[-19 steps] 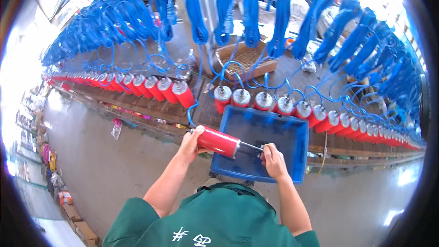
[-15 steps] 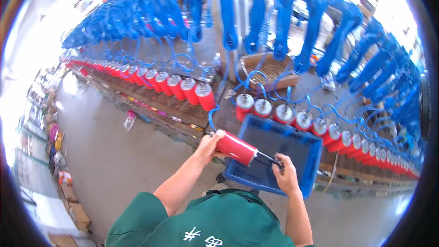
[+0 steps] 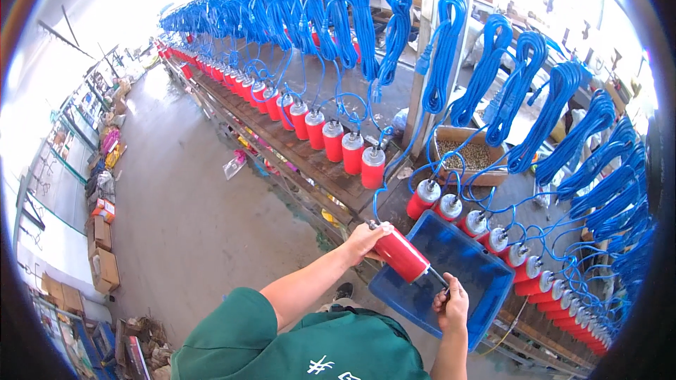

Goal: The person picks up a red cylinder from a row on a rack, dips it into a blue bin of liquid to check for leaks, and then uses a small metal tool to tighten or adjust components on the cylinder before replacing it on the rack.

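A red cylindrical motor [image 3: 401, 255] is tilted in the air, its lower end to the right, over the near left side of a blue plastic tray [image 3: 386, 294]. My left hand [image 3: 366, 239] is closed round its upper left end, where a blue cable runs off to the bench. From the other end a slim rod [image 3: 438, 278] sticks out. My right hand [image 3: 452, 302] is closed on the rod's dark far part, above the tray. Whether the rod is a shaft or a screwdriver I cannot make out. The fingers partly hide it.
Red motors [image 3: 332, 139] with grey tops stand along the bench edge, to both sides. Blue cable coils [image 3: 445, 49] hang above. An open cardboard box [image 3: 486, 177] of small metal parts sits behind the tray. Cartons [image 3: 105, 271] line the floor at far left.
The view has swung, so the bench, tray and hands appear further right and lower. Both hands keep their hold on the motor and rod, with little change between them.
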Action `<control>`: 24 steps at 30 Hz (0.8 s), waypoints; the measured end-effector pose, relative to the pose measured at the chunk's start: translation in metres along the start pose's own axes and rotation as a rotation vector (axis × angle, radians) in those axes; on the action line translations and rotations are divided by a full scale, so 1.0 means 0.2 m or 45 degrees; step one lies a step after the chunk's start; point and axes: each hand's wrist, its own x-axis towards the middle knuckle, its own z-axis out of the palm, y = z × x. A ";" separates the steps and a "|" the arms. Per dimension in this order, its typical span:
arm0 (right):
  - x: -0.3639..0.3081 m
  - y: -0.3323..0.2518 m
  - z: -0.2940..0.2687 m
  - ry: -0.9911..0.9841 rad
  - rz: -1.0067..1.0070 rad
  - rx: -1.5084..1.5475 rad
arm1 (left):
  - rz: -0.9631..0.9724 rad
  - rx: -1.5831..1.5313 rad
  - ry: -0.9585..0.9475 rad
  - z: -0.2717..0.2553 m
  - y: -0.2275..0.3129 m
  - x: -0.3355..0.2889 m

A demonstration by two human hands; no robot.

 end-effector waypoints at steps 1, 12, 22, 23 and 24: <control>-0.02 -0.01 0.01 0.015 -0.014 -0.012 | -0.006 0.016 0.041 0.01 0.01 -0.01; 0.06 0.04 -0.12 0.083 -0.533 -0.855 | 0.047 -0.016 0.005 0.03 0.01 -0.03; 0.04 0.03 -0.17 -0.046 -0.939 -1.150 | -0.005 -0.049 -0.014 0.02 0.02 -0.04; 0.06 0.01 -0.18 -0.008 -0.776 -1.098 | 0.002 -0.053 -0.014 0.02 0.01 -0.04; 0.06 -0.01 -0.17 0.036 -0.614 -1.044 | 0.007 -0.055 -0.019 0.03 0.02 -0.04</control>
